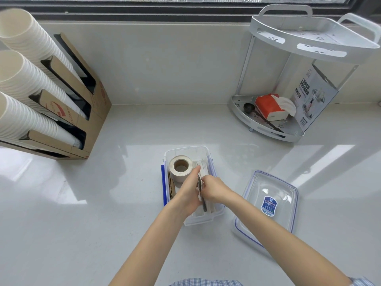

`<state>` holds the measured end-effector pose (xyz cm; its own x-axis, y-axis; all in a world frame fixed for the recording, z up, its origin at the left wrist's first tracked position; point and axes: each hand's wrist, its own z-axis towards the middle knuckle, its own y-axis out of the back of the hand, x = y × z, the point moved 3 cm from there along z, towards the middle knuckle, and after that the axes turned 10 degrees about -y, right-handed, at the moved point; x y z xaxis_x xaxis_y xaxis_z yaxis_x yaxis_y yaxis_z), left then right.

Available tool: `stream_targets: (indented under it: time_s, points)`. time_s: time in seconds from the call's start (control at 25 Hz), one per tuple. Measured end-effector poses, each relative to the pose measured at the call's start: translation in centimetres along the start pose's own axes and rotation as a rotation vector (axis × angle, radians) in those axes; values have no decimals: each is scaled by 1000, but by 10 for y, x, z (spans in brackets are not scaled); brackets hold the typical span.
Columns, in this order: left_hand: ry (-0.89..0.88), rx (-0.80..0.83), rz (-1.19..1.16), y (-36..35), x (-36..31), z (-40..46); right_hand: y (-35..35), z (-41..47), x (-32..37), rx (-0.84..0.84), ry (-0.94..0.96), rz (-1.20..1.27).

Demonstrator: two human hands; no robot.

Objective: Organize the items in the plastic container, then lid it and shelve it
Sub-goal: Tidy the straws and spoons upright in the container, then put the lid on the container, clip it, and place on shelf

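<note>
Lid (268, 205): near right, flat on counter (82, 223). Clear plastic container (214, 215): centre, open; left hand (189, 190) and right hand (212, 187) together pinch dark flat packets (200, 185) inside. Label roll (181, 167): container's far end. Corner shelf rack (305, 38): far right.

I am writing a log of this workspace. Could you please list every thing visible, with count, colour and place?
plastic container: one, clear with blue clips, counter centre
tape roll: one, white, inside container, far end
lid: one, clear with blue label, right of container
corner shelf: one, white, two tiers, far right
tissue pack: one, orange, lower tier
scoop: one, dark, lower tier
box: one, grey-white, lower tier
cup stacks: three, white, cardboard holder, left
left hand: in container
right hand: in container
</note>
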<state>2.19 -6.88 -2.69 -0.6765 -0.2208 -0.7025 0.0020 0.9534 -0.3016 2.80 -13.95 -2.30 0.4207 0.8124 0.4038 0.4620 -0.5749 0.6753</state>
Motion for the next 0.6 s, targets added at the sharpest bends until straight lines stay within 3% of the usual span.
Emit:
stream_targets:
  time_s: [0.28,0.6]
  points:
    - [-118,54,66,6,-13,-5,18,-5,-8,-128,48,147]
    - [-369,149,493,-32,-13,-15,51,-23,-73,-383,-9,548]
